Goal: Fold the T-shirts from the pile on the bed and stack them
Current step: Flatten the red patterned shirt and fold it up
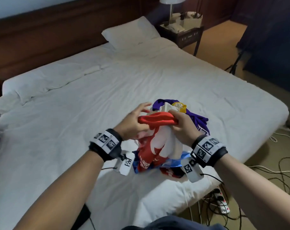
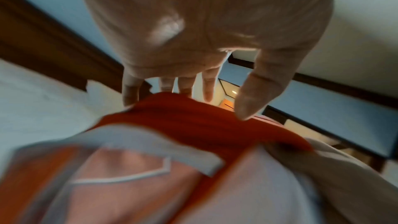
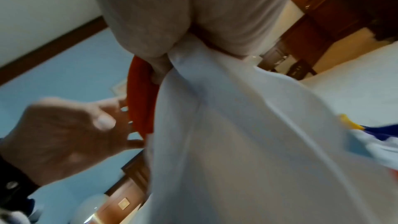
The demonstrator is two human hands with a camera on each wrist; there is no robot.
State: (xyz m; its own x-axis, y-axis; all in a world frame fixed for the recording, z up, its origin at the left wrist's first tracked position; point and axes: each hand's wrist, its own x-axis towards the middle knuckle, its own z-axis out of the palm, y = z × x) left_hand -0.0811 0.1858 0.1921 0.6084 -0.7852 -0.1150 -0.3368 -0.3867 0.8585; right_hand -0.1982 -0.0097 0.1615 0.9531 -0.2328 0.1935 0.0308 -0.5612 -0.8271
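A: What is being held?

B: A white T-shirt with a red collar band and red printed graphics (image 1: pixel 155 140), lifted above the pile of crumpled T-shirts (image 1: pixel 182 117) that lies on the white-sheeted bed (image 1: pixel 74 113). The shirt hangs bunched and twisted, its collar band stretched between the two hands, its lower part still trailing into the pile.

A: And the hands?

B: The right hand (image 1: pixel 182 128) is clenched round the white fabric and one end of the collar, fingers fully curled. The left hand (image 1: pixel 132 122) has its thumb against the other end of the collar band; its fingers are spread and only loosely bent. Whether they truly pinch the cloth I cannot tell, as that view is blurred.

A: What else is in the pile?

B: A purple garment with white lettering (image 1: pixel 197 120) on the pile's far right side, a yellow-trimmed white piece (image 1: pixel 179 106) at its far edge, and blue-and-red fabric (image 1: pixel 170 165) at its near edge, below the held shirt.

A: Anything near the pile?

B: A white pillow (image 1: pixel 132 32) lies well beyond it, at the head of the bed.
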